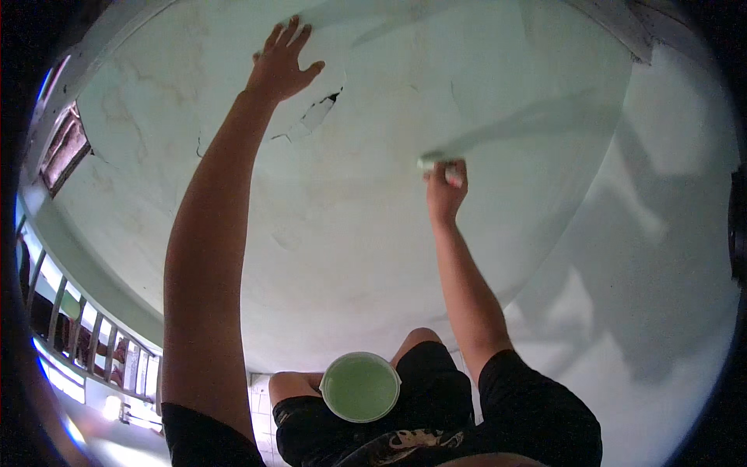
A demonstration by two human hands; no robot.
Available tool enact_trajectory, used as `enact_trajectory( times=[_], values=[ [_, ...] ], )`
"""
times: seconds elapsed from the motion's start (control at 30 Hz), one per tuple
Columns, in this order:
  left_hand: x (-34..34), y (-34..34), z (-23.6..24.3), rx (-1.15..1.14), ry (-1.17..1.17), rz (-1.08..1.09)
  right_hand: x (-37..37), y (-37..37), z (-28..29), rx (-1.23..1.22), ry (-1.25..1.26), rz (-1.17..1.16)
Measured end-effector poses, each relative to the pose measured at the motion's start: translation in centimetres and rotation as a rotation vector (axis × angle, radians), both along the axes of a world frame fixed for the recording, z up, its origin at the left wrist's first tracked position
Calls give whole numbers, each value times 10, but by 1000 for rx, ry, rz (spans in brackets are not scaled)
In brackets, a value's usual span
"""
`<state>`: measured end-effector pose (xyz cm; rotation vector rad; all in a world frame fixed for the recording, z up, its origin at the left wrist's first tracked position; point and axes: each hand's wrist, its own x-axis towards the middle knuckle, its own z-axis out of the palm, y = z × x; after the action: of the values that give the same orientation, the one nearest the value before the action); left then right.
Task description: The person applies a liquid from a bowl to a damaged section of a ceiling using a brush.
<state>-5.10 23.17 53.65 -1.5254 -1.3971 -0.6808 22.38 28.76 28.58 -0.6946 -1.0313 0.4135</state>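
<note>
My left hand is open, fingers spread against the pale green wall surface, just above and left of a cracked, peeled patch. My right hand, lower and to the right, is closed on a small painting tool with a pale green head at the surface; its exact kind is too blurred to make out. Shadows of my arm and hand fall on the wall. A round tub of light green liquid rests at my lap between my bare-kneed legs in black shorts.
At the left are a small window opening and a curved railing with several bars and bright light behind. A plain whitish wall with shadows meets the green surface at the right. Pale tiles show beside my left leg.
</note>
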Motion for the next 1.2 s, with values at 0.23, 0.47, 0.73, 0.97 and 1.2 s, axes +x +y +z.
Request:
enact_trajectory(
  times=[0.23, 0.47, 0.73, 0.97, 1.2],
  values=[
    [-5, -15, 3, -65, -52, -8, 0, -24, 206, 344, 194, 289],
    [-9, -6, 4, -23, -41, -13, 9, 2, 119, 308, -218, 46],
    [7, -27, 0, -166, -109, 65, 70, -38, 86, 356, -553, -208],
    [7, -28, -1, -111, -175, -41, 102, -15, 265, 961, -994, -437],
    [9, -26, 2, -119, -140, 15, 92, -3, 334, 813, -1161, -561]
  ],
)
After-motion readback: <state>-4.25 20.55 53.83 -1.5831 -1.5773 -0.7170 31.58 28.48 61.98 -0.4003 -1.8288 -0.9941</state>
